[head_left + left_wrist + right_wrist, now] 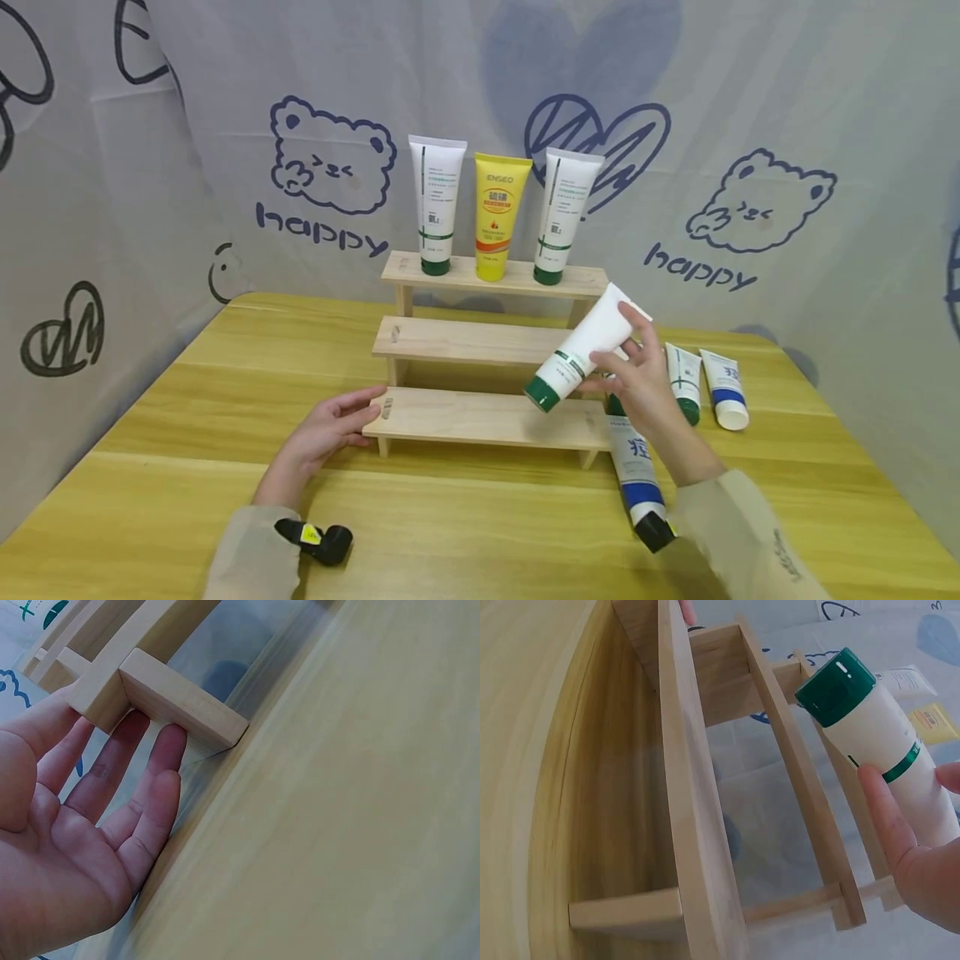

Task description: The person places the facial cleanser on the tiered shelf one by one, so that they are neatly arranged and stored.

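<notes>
From the head view, your right hand (637,375) pinches a white tube (596,333) between thumb and fingers. The tube tilts, its green cap pointing down and to the left, in front of the right half of a 3-tier wooden stand (480,417) on the worktop (450,525); from here you cannot tell how high it is above the bottom tier. Your left hand (330,425) is at the left end of the bottom tier, fingers loosely spread and touching the wood. Along the top tier, 3 tubes stand on their caps: a left green-capped tube (438,200), a yellow tube (498,217) and a right green-capped tube (566,208). To the right of the stand, a blue-banded tube (637,475) lies near the bottom tier's end, and 2 more lie farther back, a small green-capped tube (682,379) beside a white-capped tube (726,392).

From the left wrist view, your palm faces the camera, and the spread, slightly bent fingers reach the tier's end beside its leg (184,701).

From the right wrist view, your grasp is on the pinched tube's white body, 1 fingertip by the green band, and the cap points away from your palm. The yellow tube shows beyond it.
</notes>
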A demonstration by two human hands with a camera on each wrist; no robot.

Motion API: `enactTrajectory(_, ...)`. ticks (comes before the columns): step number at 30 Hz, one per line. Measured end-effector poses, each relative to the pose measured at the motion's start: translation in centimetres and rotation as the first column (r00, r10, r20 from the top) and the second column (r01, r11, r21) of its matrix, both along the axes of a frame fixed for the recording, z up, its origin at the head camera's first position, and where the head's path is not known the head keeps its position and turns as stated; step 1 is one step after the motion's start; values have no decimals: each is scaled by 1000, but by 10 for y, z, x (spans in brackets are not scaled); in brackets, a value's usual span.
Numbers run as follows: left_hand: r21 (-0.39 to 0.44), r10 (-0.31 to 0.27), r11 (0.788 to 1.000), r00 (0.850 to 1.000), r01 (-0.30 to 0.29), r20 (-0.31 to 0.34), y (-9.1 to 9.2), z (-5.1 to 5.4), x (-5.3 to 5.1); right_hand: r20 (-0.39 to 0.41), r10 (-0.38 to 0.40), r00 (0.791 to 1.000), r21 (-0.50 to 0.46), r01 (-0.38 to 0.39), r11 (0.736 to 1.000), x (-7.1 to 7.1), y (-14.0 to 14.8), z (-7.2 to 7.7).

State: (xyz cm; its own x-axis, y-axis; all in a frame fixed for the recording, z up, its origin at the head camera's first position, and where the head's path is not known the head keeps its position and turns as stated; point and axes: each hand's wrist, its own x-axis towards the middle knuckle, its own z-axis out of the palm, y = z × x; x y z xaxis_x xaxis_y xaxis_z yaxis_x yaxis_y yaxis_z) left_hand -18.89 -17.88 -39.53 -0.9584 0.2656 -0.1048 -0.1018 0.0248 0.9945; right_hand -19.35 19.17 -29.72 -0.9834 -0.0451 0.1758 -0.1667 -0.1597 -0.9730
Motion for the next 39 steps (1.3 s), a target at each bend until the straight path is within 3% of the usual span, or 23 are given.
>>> enactTrajectory(7,7,10,1000,1000,-10,2,1,-2,-3,-45,-3,999,-59,0,998,-9,-18,-3)
enactTrajectory(11,8,20,1000,1000,-20,10,0,-2,-3,-176,28,984,-104,-47,993,-38,-17,-28)
enactTrajectory(13,9,20,1000,1000,-20,9,0,-1,-2,-208,25,978,-124,-52,991,-44,-23,-30)
enactTrajectory(18,9,10,1000,1000,-10,-4,0,2,0,-177,-32,984,-113,12,994,-27,-55,0)
enactTrajectory(21,9,9,1000,1000,-9,-2,0,2,1,-169,-37,985,-110,19,994,-26,-66,8)
enactTrajectory(29,11,13,1000,1000,-13,9,0,0,-1,-246,-22,969,-110,-6,994,-36,-88,10)
enactTrajectory(39,6,11,1000,1000,-11,7,0,-1,-2,-352,-1,936,67,26,997,-52,-108,12)
